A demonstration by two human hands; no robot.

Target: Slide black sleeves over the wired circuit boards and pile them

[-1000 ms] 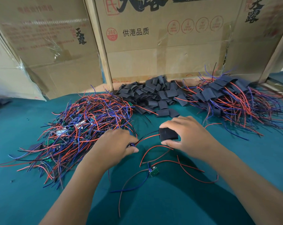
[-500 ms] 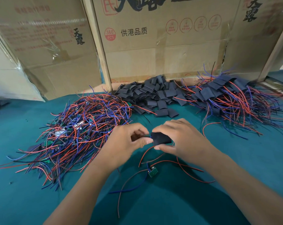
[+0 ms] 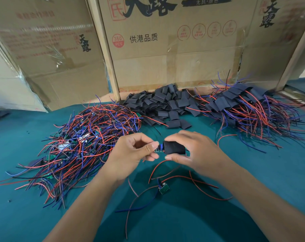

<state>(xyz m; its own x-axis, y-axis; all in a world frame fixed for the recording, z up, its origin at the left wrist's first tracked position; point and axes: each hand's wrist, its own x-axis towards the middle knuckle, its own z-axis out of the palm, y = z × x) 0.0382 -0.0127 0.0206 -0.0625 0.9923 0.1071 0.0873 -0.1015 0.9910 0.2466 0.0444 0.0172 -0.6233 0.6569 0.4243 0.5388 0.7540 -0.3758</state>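
Observation:
My right hand (image 3: 188, 149) pinches a black sleeve (image 3: 174, 147) above the teal table. My left hand (image 3: 132, 154) pinches a small green circuit board (image 3: 159, 150) whose end sits at the sleeve's left mouth, partly inside. Its red wire hangs down below the hands. A second wired board (image 3: 163, 188) lies on the table nearer to me. A tangle of bare wired boards (image 3: 88, 137) lies at the left, loose black sleeves (image 3: 165, 105) at the back middle, and sleeved boards (image 3: 244, 109) are piled at the right.
Cardboard boxes (image 3: 165, 49) stand upright along the far edge of the teal table (image 3: 43, 215). A wooden post (image 3: 104, 49) rises between the boxes. Loose red and blue wires trail over the cloth in front of me.
My left hand has risen from the table with the board and met the sleeve held by my right hand. The board's end has entered the sleeve's mouth.

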